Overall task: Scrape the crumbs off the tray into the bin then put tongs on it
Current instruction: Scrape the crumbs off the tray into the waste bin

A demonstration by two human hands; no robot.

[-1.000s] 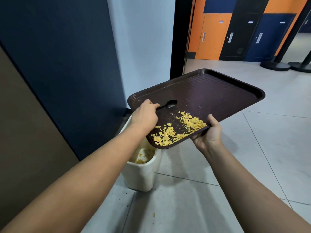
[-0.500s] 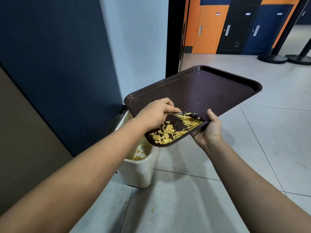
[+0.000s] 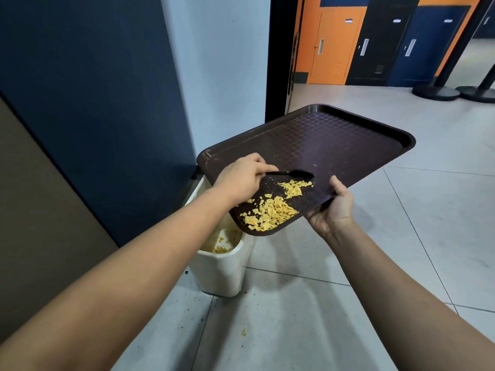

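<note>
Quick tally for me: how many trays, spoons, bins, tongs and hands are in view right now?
Tray: 1
Black spoon: 1
Bin: 1
Tongs: 0 in view
Hands: 2, left hand on the spoon, right hand holding the tray edge
Total: 5

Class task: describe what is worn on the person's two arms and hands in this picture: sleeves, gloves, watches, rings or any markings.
Nothing worn shows. The left hand and right hand are gloveless, and both forearms are bare to the frame's edge: no sleeves, watch, bracelet, rings or markings visible.
</note>
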